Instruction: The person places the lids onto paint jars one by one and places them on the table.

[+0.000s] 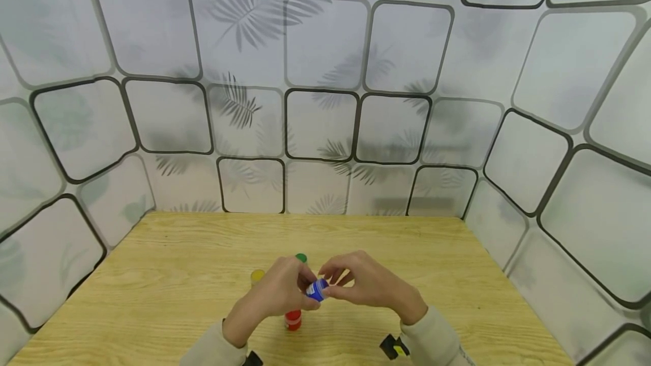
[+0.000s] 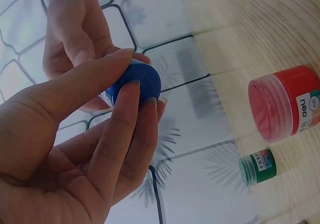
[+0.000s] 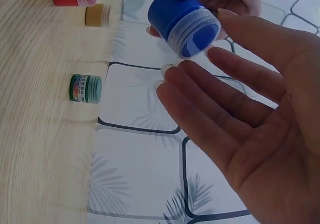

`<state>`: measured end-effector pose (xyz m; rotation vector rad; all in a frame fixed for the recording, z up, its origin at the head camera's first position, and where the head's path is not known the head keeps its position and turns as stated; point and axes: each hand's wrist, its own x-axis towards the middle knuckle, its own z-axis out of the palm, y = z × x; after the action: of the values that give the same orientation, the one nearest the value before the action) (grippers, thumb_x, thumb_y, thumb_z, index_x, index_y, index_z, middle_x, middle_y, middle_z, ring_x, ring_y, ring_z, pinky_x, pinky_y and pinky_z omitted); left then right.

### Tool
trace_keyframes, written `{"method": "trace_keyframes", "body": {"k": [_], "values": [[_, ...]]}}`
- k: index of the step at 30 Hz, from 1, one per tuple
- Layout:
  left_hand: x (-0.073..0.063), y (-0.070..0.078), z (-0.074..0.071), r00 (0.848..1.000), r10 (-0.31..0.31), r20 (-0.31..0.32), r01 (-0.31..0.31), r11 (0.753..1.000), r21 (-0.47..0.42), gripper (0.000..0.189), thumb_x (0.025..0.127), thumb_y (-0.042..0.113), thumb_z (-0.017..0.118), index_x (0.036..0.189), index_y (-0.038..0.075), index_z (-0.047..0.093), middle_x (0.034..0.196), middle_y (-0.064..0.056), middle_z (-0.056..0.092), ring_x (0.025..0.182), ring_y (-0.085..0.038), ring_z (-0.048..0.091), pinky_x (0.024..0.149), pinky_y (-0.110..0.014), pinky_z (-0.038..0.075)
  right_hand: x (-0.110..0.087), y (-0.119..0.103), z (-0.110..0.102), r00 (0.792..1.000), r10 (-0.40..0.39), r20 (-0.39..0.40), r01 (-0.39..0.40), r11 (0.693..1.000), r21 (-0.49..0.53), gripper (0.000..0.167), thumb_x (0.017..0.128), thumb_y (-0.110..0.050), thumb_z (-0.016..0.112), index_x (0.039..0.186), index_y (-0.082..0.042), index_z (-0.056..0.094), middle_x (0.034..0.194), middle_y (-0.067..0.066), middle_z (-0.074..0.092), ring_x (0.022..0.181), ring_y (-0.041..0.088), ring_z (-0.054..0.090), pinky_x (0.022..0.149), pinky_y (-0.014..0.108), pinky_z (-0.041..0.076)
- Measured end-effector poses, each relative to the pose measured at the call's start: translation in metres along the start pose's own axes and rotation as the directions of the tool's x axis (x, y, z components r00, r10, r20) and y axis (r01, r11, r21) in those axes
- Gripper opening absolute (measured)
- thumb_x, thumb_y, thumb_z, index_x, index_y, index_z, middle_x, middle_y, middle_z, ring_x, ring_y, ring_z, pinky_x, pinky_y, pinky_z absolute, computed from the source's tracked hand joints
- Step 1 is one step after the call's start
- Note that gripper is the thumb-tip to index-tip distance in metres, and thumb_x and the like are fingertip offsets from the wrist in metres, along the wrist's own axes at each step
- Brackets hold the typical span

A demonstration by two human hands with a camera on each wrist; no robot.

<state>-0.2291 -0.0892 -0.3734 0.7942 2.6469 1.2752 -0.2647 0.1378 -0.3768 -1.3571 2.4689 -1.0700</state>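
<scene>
My left hand [image 1: 282,290] grips a small blue paint jar [image 1: 317,290] by its body, thumb on one side and fingers on the other. The jar is tilted, its clear ridged lid [image 3: 192,33] turned towards my right hand [image 1: 366,281]. In the right wrist view the right hand's fingers are spread and slightly bent just below the lid, with the thumb close to its edge; nothing is gripped in that hand. The left wrist view shows the jar's blue base [image 2: 145,83] between the left thumb and fingertips.
On the wooden table [image 1: 193,258] stand a red paint jar [image 1: 293,321] nearest me, a yellow one [image 1: 257,275] to the left and a green one [image 1: 301,257] farther back. A patterned white curtain [image 1: 325,129] closes off the back and sides.
</scene>
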Motion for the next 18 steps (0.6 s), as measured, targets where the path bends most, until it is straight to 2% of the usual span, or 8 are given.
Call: {"method": "trace_keyframes", "body": {"k": [4,11,18], "values": [[0.0004,-0.0005,0.0,1.0,0.002,-0.003,-0.002,1.0,0.005,0.021,0.073,0.004,0.091,0.091,0.001,0.08,0.084,-0.007,0.078,0.075,-0.014,0.073,0.065,-0.024,0.06,-0.001,-0.0007,-0.0007,0.999,-0.051,-0.016,0.051,0.999,-0.008,0.026,0.092,-0.013,0.078,0.117,-0.01,0.071,0.114,0.005,0.073,0.104,0.017,0.071,0.084,0.022,0.06],[0.0008,-0.0008,0.0,1.0,0.002,0.004,-0.002,1.0,0.002,0.022,0.073,0.004,0.091,0.092,0.001,0.08,0.085,-0.007,0.079,0.076,-0.014,0.073,0.065,-0.024,0.06,0.0006,-0.0002,0.0012,0.991,-0.131,-0.011,0.131,0.991,-0.006,0.027,0.087,-0.002,0.08,0.111,-0.01,0.07,0.114,0.006,0.07,0.106,0.015,0.07,0.084,0.019,0.059],[0.0004,-0.0004,-0.0002,1.0,-0.001,0.007,0.001,1.0,-0.009,0.021,0.074,0.004,0.091,0.092,0.001,0.08,0.085,-0.007,0.079,0.077,-0.015,0.073,0.065,-0.025,0.061,0.0007,-0.0007,0.0022,0.991,-0.136,-0.01,0.136,0.991,0.0,0.024,0.089,-0.001,0.079,0.109,-0.009,0.071,0.113,0.006,0.07,0.105,0.014,0.07,0.084,0.021,0.061]]}}
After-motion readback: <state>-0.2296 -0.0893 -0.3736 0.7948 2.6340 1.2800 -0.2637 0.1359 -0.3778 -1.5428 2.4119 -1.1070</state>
